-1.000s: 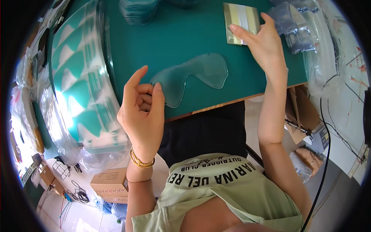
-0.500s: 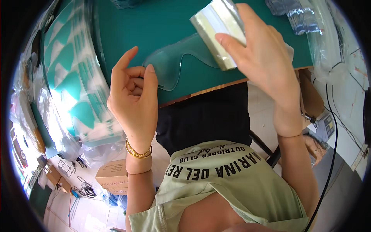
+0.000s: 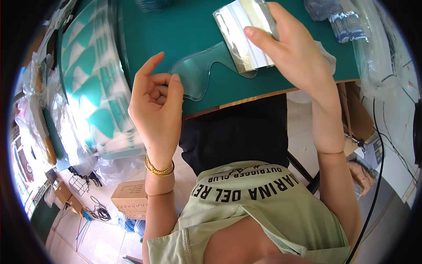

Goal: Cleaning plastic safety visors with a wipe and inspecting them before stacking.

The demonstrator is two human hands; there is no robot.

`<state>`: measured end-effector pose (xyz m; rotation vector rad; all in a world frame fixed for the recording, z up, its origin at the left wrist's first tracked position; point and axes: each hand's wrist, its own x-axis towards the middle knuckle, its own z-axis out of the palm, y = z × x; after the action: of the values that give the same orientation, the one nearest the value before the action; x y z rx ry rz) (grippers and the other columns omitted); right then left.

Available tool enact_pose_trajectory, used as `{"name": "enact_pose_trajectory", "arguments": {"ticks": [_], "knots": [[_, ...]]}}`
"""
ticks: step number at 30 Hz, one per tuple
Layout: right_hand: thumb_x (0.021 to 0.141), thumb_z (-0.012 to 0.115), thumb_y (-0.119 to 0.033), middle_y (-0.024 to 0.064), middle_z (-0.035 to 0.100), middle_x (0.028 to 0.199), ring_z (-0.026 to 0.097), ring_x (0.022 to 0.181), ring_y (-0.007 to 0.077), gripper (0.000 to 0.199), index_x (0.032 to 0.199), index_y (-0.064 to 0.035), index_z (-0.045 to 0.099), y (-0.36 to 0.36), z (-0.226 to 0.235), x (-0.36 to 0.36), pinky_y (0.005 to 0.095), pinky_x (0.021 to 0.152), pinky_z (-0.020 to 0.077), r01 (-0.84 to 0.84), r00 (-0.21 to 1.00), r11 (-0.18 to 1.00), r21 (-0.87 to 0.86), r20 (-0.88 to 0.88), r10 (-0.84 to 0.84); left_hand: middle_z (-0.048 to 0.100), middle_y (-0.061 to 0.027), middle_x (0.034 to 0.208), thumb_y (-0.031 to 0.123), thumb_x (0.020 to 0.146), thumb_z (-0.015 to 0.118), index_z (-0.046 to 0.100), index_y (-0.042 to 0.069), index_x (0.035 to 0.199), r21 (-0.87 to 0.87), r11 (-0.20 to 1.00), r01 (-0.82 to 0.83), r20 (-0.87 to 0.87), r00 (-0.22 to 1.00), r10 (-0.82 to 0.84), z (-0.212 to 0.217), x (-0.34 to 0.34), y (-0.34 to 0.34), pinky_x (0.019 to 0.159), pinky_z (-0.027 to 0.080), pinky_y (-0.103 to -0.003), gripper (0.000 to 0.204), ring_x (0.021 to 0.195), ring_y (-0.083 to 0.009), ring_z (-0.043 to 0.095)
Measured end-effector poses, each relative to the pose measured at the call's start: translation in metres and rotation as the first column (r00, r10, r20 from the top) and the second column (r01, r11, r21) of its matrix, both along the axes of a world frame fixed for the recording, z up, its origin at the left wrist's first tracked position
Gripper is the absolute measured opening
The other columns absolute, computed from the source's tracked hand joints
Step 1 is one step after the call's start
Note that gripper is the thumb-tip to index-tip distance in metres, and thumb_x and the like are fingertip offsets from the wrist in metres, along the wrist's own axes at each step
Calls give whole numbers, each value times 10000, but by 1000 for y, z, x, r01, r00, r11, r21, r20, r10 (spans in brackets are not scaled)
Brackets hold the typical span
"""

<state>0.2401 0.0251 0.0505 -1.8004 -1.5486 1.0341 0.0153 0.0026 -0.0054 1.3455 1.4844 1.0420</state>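
On the green table surface lies a clear, wide visor-shaped plastic lens [image 3: 196,70] with a curved notch in its near edge. My left hand [image 3: 156,103] is at the lens's left end, its thumb overlapping the edge. Its index finger stretches away while the other fingers curl loosely; I see nothing held in it. Raised over the lens's right end, my right hand [image 3: 294,55] grips a shiny silver and pale-gold roll-like piece [image 3: 241,37], thumb on top. That piece covers part of the lens, and its exact kind is not clear.
A stack of clear sheets with lens-shaped cutouts [image 3: 90,94] stands along the left. Bluish plastic-wrapped bundles [image 3: 345,26] lie at the far right. A white crumpled piece [image 3: 326,57] is behind my right hand. Cardboard boxes [image 3: 129,198] sit below left; a black cable [image 3: 377,176] hangs at right.
The shiny piece has turned in my right hand, showing more of its broad face, and uncovers the lens's right tip. The whole view has shifted slightly; my left hand keeps its pose.
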Motion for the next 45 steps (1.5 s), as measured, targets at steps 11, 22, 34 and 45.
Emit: {"name": "enact_pose_trajectory", "arguments": {"ticks": [11, 22, 34, 45], "knots": [[902, 648, -196, 305, 612, 778, 636, 769, 453, 316, 931, 78, 495, 11, -37, -10, 490, 654, 488, -207, 964, 969, 135, 198, 179, 636, -1, 827, -34, 909, 642, 592, -4, 1278, -19, 999, 51, 128, 991, -48, 3, 3, 2, 529, 365, -152, 373, 609, 4, 484], [969, 642, -188, 80, 626, 983, 558, 881, 111, 332, 1209, 14, 535, -7, -26, 20, 288, 777, 481, -205, 967, 978, 31, 161, 197, 637, -2, 821, -45, 905, 636, 591, 4, 1284, 10, 1000, -1, 108, 994, 0, 1, 0, 1, 519, 357, -145, 386, 599, 5, 468], [951, 623, -192, 302, 575, 806, 591, 728, 443, 297, 965, 52, 454, 16, -3, -17, 447, 650, 459, -151, 980, 983, -102, 112, 162, 644, -14, 828, -44, 910, 638, 571, -11, 1298, 6, 1000, 23, 121, 992, -24, 2, -1, -1, 541, 390, -151, 395, 617, -4, 496], [885, 627, -154, 280, 600, 651, 639, 650, 457, 295, 907, 105, 489, 11, -36, -35, 473, 597, 512, -237, 968, 952, 192, 124, 216, 674, -38, 877, -27, 915, 651, 526, -1, 1351, 50, 998, 30, 87, 996, -34, 6, -5, -6, 590, 445, -157, 454, 684, -27, 556]]}}
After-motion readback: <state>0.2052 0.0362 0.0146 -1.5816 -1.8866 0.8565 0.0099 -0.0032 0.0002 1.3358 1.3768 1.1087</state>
